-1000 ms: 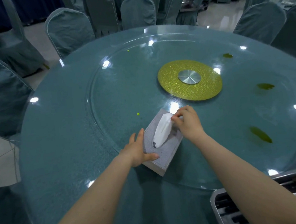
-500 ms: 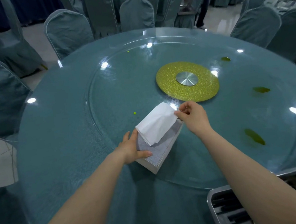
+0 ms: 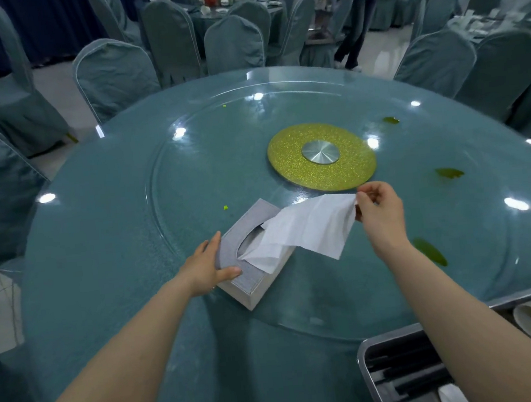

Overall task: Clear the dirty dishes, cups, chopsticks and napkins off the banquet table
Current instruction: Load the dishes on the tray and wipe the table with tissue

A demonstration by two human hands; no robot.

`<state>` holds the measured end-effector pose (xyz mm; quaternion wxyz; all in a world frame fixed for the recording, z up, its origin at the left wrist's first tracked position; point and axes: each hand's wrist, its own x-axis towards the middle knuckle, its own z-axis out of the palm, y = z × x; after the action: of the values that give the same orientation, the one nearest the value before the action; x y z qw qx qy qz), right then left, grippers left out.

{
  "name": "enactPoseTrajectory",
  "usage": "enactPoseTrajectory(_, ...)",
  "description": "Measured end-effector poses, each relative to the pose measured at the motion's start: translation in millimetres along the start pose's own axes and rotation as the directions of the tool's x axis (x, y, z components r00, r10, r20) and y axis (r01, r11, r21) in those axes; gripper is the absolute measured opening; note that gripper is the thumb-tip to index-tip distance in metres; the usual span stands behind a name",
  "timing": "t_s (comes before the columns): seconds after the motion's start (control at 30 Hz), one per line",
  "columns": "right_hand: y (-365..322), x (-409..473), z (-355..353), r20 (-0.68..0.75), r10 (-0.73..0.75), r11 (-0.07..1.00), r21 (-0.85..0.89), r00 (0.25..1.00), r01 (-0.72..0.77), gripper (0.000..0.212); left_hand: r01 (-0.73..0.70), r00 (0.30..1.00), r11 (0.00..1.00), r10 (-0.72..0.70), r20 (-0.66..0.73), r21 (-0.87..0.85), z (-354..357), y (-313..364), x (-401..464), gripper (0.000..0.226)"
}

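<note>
a person's right hand [image 3: 378, 210] pinched the far corner of a white tissue [image 3: 306, 229] while the left hand [image 3: 208, 264] braced the grey tissue box [image 3: 253, 266], thumb lying on its lid and fingers straight against its side, at a banquet table [image 3: 106, 248]. the sheet trailed from the pinch back to the slot, where its tail remained tucked (limp, featherlight and easily torn, it looked best drawn gently by that corner). green scraps [image 3: 429, 251] lay just below the pinching hand.
</note>
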<state>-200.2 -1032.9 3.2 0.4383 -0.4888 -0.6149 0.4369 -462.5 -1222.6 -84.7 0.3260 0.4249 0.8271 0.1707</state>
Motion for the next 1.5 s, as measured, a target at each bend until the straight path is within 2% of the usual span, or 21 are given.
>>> enactPoseTrajectory(0.1, -1, -2, -13, -0.017, 0.013, 1.000, 0.022, 1.000, -0.013, 0.018, 0.042, 0.998, 0.999, -0.041, -0.046, 0.013, -7, -7, 0, 0.103)
enactPoseTrajectory(0.2, 0, -5, -26, -0.019, 0.019, 0.999, 0.044, 1.000, -0.018, 0.019, 0.101, 0.989, 0.989, -0.088, -0.120, 0.105, -17, -8, -1, 0.099)
enactPoseTrajectory(0.3, 3, -10, -34, 0.009, 0.040, 0.996, 0.076, 0.999, -0.040, 0.021, 0.086, 0.978, 0.969, -0.038, -0.205, 0.231, -25, 4, -6, 0.084)
enactPoseTrajectory(0.4, 7, -15, -38, 0.042, 0.061, 0.993, 0.098, 0.997, -0.065, 0.022, -0.027, 0.961, 0.987, 0.070, -0.269, 0.160, -25, 27, -14, 0.066)
enactPoseTrajectory(0.5, 8, -19, -37, 0.082, 0.061, 0.987, 0.140, 0.995, -0.072, 0.023, -0.151, 0.914, 0.988, 0.142, -0.379, 0.004, -19, 52, -27, 0.071)
enactPoseTrajectory(0.6, 7, -23, -35, 0.138, 0.059, 0.986, 0.144, 0.989, -0.079, 0.022, -0.324, 0.840, 0.946, 0.292, -0.457, 0.008, -9, 82, -41, 0.075)
enactPoseTrajectory(0.73, 4, -32, -32, 0.195, 0.053, 0.985, 0.152, 0.979, -0.084, 0.022, -0.457, 0.811, 0.887, 0.444, -0.380, 0.062, 9, 111, -50, 0.079)
enactPoseTrajectory(0.87, -4, -42, -33, 0.259, 0.046, 0.979, 0.182, 0.965, -0.095, 0.019, -0.409, 0.825, 0.823, 0.518, -0.225, 0.394, 35, 120, -49, 0.101)
enactPoseTrajectory(0.93, -7, -46, -33, 0.294, 0.041, 0.974, 0.201, 0.955, -0.104, 0.019, -0.392, 0.849, 0.811, 0.500, -0.168, 0.434, 51, 124, -50, 0.112)
enactPoseTrajectory(0.97, -9, -48, -34, 0.305, 0.039, 0.972, 0.207, 0.952, -0.106, 0.019, -0.393, 0.855, 0.825, 0.490, -0.169, 0.406, 58, 126, -49, 0.112)
enactPoseTrajectory(1.03, -9, -49, -35, 0.317, 0.046, 0.967, 0.223, 0.947, -0.122, 0.018, -0.398, 0.852, 0.863, 0.473, -0.223, 0.312, 67, 131, -47, 0.096)
enactPoseTrajectory(1.13, -5, -49, -40, 0.339, 0.078, 0.961, 0.225, 0.937, -0.161, 0.016, -0.444, 0.818, 0.874, 0.485, -0.308, 0.197, 71, 138, -43, 0.043)
enactPoseTrajectory(1.2, -3, -49, -44, 0.344, 0.111, 0.959, 0.210, 0.932, -0.192, 0.018, -0.419, 0.844, 0.908, 0.400, -0.357, 0.027, 71, 141, -45, 0.021)
enactPoseTrajectory(1.27, 2, -50, -46, 0.323, 0.155, 0.964, 0.156, 0.933, -0.214, 0.026, -0.369, 0.884, 0.919, 0.302, -0.356, -0.138, 68, 143, -47, 0.015)
enactPoseTrajectory(1.37, 13, -50, -49, 0.302, 0.162, 0.986, -0.094, 0.939, -0.140, 0.039, -0.377, 0.909, 0.854, 0.266, -0.322, -0.358, 63, 143, -47, 0.009)
enactPoseTrajectory(1.43, 20, -52, -49, 0.369, 0.183, 0.977, -0.168, 0.911, -0.128, 0.061, -0.383, 0.917, 0.817, 0.279, -0.286, -0.431, 58, 141, -48, 0.008)
enactPoseTrajectory(1.5, 26, -53, -45, 0.458, 0.226, 0.973, -0.148, 0.860, -0.177, 0.074, -0.380, 0.924, 0.796, 0.296, -0.243, -0.471, 53, 140, -48, 0.010)
